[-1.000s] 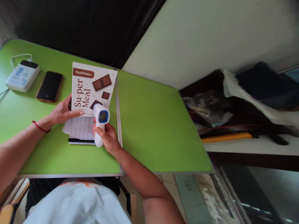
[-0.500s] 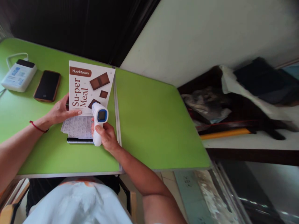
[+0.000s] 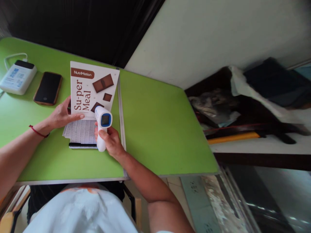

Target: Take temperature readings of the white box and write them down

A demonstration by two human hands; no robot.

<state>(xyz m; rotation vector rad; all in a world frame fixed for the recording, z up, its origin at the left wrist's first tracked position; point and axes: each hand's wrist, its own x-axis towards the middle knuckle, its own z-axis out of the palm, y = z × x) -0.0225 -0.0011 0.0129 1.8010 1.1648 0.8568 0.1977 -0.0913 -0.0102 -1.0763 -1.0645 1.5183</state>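
A white box [image 3: 107, 72] with brown chocolate pictures and the words "NutriMotion Su-per Meal" is held tilted up by my left hand [image 3: 62, 115], thumb across its lower front edge. My right hand [image 3: 112, 140] is wrapped round the handle of a white and blue infrared thermometer [image 3: 100, 142]. Its small dark screen faces me, and its head is in front of the box's lower right corner; whether they touch I cannot tell. Printed sheets [image 3: 79, 132] lie under and in front of the box, partly hidden. A black pen [image 3: 82, 145] rests along their near edge.
On the green folding table [image 3: 160, 129], a phone [image 3: 48, 88] lies left of the box. Beyond it is a white power bank [image 3: 18, 77] with a cable. A wall rises behind; a cluttered shelf [image 3: 233, 149] with cloths and a yellow-handled object stands to the right.
Almost nothing differs. The whole view has shifted very slightly; both hands keep the same hold on the box and the thermometer.
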